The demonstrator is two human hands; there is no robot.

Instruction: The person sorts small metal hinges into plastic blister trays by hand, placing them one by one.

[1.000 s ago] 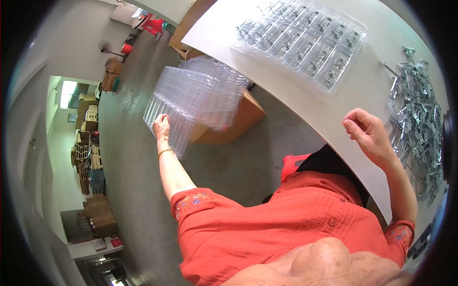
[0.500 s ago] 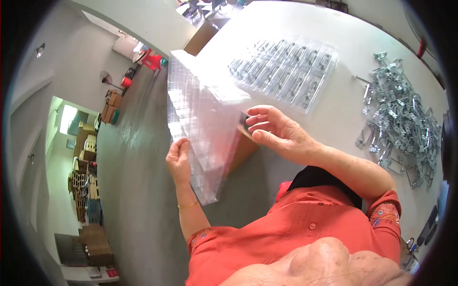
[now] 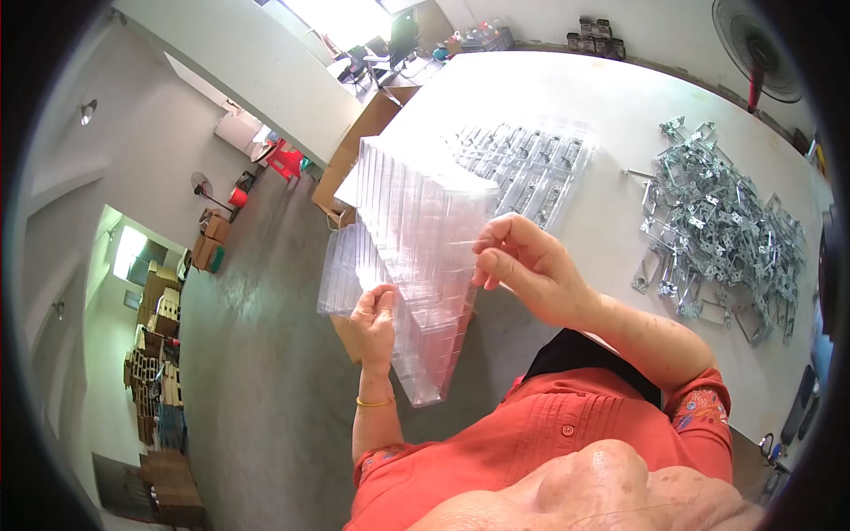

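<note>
A stack of clear plastic trays (image 3: 425,257) stands on a slant between my hands. My left hand (image 3: 374,332) is closed on its left edge, thumb and fingers pinched together. At the right edge, my right hand (image 3: 536,274) has its fingers curled, with thumb and index fingertips close together at the plastic rim. Lower at the left, behind the stack, more clear plastic trays (image 3: 338,270) show. Beyond my right hand, a clear compartment tray (image 3: 567,190) lies on the white table, its compartments holding small metal parts; the held stack hides its near left portion.
A large heap of metal brackets (image 3: 722,226) lies on the white table (image 3: 611,102) at the right. A cardboard box (image 3: 367,124) stands by the table's left edge, behind the trays. A standing fan (image 3: 757,53) is at the far right corner.
The tray stack has shifted right in view and its right edge now meets my right fingertips. My right fingers have curled in. More trays and the cardboard box have come into sight behind.
</note>
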